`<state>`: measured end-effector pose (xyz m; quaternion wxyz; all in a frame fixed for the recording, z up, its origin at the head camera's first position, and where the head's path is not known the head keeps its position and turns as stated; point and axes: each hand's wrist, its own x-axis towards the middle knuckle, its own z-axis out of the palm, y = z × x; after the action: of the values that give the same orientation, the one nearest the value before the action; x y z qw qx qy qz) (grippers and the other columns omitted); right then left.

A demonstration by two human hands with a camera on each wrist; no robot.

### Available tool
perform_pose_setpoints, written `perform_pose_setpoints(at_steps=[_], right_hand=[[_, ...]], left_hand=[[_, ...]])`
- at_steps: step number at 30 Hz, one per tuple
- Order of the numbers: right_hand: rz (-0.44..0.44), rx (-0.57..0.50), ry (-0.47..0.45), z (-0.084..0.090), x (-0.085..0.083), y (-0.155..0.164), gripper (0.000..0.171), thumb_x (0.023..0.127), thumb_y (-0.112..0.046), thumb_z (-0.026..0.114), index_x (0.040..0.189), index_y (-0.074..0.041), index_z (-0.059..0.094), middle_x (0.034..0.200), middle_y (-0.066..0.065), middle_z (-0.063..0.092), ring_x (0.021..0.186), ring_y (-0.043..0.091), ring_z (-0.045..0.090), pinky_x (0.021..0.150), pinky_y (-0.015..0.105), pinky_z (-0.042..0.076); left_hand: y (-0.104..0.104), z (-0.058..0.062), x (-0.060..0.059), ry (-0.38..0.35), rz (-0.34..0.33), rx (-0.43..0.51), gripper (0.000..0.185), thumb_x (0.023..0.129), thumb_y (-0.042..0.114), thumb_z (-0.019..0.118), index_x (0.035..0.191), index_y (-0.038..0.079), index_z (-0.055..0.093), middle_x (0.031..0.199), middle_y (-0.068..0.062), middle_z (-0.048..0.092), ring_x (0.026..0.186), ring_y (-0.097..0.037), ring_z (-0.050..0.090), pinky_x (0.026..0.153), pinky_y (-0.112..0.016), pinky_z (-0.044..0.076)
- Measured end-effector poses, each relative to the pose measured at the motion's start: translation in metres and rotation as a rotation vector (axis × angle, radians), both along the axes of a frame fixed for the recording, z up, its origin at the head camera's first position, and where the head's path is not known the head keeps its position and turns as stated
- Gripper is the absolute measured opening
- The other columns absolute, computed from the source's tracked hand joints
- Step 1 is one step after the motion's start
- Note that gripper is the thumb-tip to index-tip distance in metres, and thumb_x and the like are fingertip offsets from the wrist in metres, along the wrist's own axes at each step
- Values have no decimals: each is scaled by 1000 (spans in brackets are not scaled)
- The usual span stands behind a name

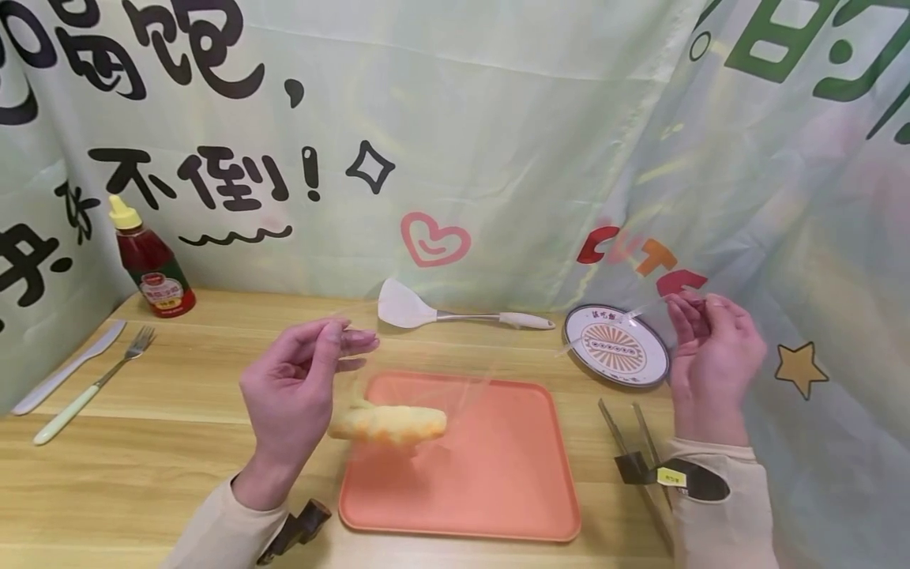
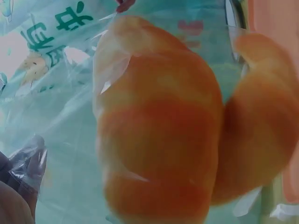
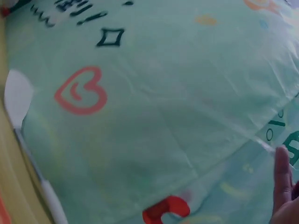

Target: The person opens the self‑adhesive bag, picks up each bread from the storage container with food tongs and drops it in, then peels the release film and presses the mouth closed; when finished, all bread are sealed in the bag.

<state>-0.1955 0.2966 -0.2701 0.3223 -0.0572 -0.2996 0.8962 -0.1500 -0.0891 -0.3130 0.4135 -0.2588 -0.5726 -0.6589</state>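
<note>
A clear plastic bag point(image 2: 67, 109), thin and hard to see, stretches between my two hands. Through it shows a golden curved croissant point(image 1: 398, 424), hanging above the tray in the head view and large in the left wrist view. My left hand point(image 1: 295, 399), left of the croissant, pinches one side of the plastic between thumb and fingers. My right hand point(image 1: 713, 363) pinches the opposite side, raised at the right near the plate. Below the bag lies an orange-pink tray point(image 1: 498, 474).
Metal tongs point(image 1: 647, 482) lie beside the right forearm. Behind are a white spatula point(image 1: 408, 306) and a patterned plate point(image 1: 617, 348). To the left sit a red sauce bottle point(image 1: 156, 265), a knife point(image 1: 71, 367) and a fork point(image 1: 92, 387). A printed cloth point(image 1: 498, 142) hangs behind.
</note>
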Motion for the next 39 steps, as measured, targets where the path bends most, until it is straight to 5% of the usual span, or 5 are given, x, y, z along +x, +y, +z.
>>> perform_pose_setpoints(at_steps=[8, 13, 22, 29, 39], right_hand=[[155, 419, -111, -2, 9, -1, 29, 87, -4, 73, 105, 10, 55, 88, 22, 67, 78, 31, 72, 76, 38, 57], [290, 831, -194, -2, 18, 3, 28, 94, -11, 67, 107, 9, 53, 85, 15, 68, 74, 24, 72, 72, 32, 58], [533, 1349, -426, -7, 11, 19, 21, 102, -9, 53, 106, 12, 52, 79, 13, 65, 64, 20, 67, 61, 31, 58], [715, 1456, -547, -47, -13, 26, 18, 102, -4, 50, 101, 14, 52, 77, 16, 63, 64, 22, 67, 61, 36, 59], [681, 1547, -594, -99, -41, 21, 12, 96, 1, 51, 90, 11, 56, 76, 16, 67, 63, 25, 68, 62, 45, 59]], left_hand=[[-4, 2, 0, 38, 14, -14, 10, 90, -16, 58, 95, -18, 66, 83, -27, 70, 76, -23, 73, 62, -30, 59], [-5, 5, 0, 49, 25, -29, 9, 90, -16, 58, 94, -18, 66, 82, -27, 70, 76, -22, 73, 61, -30, 58], [-4, 8, 1, 49, 22, -26, 9, 90, -15, 59, 94, -19, 66, 82, -27, 70, 75, -22, 73, 60, -30, 58], [-4, 7, 2, 48, 19, -24, 10, 89, -16, 59, 95, -18, 67, 82, -27, 69, 76, -22, 73, 61, -29, 58], [-3, 6, 2, 62, 10, -23, 9, 89, -17, 59, 94, -20, 65, 82, -28, 69, 76, -22, 73, 61, -29, 58]])
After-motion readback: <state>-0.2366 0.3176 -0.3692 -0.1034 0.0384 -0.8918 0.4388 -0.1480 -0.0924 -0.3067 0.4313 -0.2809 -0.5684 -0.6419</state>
